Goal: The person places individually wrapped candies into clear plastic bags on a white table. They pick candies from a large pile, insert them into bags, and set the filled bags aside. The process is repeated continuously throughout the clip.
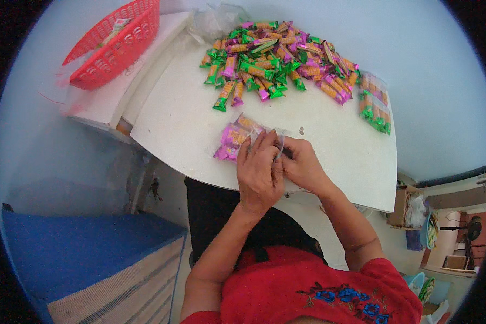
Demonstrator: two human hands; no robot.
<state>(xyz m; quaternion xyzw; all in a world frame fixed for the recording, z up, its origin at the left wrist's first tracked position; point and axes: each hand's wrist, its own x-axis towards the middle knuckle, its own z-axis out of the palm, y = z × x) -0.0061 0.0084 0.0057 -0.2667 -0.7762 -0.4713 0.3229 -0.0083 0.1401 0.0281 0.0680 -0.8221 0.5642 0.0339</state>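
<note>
A clear plastic bag [256,128] with pink-wrapped snack packets [234,135] inside lies on the white table [178,133] before me. My left hand [263,168] rests over the bag, its fingers on the plastic near the packets. At the bag's open end, my right hand [303,160] pinches the film, with its fingertips partly hidden behind the left hand. Beyond my hands spreads a heap of small green and pink snack packets [267,60]. A filled clear bag [374,103] with pink packets and green packets stands at the table's right edge.
A red plastic basket [117,50] sits on a white ledge at the far left. Crumpled clear bags [216,20] lie behind the heap. Two small brown bits [301,131] are on the tabletop. A blue-covered piece [85,243] stands low at left, a cardboard box [401,206] at right.
</note>
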